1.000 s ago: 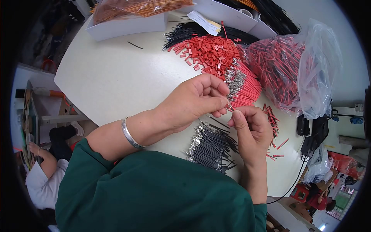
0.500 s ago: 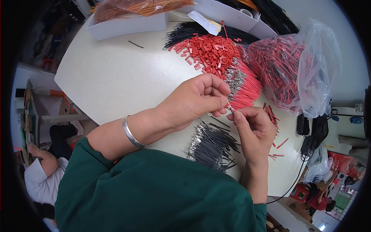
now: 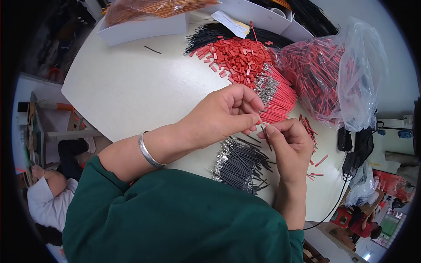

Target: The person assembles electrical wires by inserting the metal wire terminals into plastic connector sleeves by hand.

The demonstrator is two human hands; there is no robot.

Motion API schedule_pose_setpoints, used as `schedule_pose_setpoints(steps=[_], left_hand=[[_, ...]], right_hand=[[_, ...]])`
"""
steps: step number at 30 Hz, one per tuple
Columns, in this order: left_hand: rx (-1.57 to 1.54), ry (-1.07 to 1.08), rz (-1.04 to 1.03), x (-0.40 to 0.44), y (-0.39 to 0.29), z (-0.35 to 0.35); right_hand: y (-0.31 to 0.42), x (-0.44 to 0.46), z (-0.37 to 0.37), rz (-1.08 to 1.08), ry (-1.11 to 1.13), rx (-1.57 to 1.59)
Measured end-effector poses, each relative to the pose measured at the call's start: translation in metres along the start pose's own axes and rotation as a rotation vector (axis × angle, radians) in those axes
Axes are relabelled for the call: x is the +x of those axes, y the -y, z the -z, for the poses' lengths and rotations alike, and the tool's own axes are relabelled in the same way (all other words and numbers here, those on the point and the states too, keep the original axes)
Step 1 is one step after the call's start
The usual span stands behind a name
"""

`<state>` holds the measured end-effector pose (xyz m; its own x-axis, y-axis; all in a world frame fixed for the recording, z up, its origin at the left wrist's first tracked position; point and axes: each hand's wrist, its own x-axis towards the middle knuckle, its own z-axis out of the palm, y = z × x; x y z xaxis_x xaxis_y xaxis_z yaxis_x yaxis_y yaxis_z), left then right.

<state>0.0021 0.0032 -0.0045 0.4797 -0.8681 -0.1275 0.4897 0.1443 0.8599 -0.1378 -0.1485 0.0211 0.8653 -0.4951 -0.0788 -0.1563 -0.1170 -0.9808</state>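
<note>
My left hand (image 3: pixel 223 111), with a silver bracelet on its wrist, pinches a small red connector housing (image 3: pixel 258 123), mostly covered by the fingertips. Close against it, my right hand (image 3: pixel 289 142) grips a thin black wire (image 3: pixel 263 129) between thumb and forefinger. The wire's front end meets the housing; how deep it sits inside is too small to tell. Below the hands lies a pile of short black wires (image 3: pixel 241 164) with metal terminals. Just beyond them are a bundle of red wires (image 3: pixel 280 98) and a heap of red connector housings (image 3: pixel 243 57).
A clear plastic bag (image 3: pixel 362 74) of red wires stands at the right. White boxes (image 3: pixel 144 33) line the table's back edge, one with bagged orange wires. Finished-looking red pieces (image 3: pixel 309 133) lie right of my right hand. Another person (image 3: pixel 52 193) sits at the left.
The bare metal end seen between my fingertips is now out of sight, and the black wire is closer to the red housing. Both hands have otherwise barely moved.
</note>
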Motion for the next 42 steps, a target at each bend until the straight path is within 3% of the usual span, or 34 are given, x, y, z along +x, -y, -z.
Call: schedule_pose_setpoints(steps=[22,25,31,42], left_hand=[[0.023,-0.011,-0.008,-0.001,0.003,-0.001],[0.078,-0.038,-0.029,-0.001,0.002,-0.003],[0.168,0.002,0.175,0.001,-0.004,0.002],[0.259,0.008,0.175,-0.002,0.001,-0.001]], right_hand=[[-0.009,0.001,-0.004,0.086,0.04,-0.032],[0.0,0.002,-0.002,0.094,0.106,-0.224],[-0.002,0.004,0.0,0.299,0.074,-0.39],[-0.01,0.006,-0.007,0.354,0.071,-0.431]])
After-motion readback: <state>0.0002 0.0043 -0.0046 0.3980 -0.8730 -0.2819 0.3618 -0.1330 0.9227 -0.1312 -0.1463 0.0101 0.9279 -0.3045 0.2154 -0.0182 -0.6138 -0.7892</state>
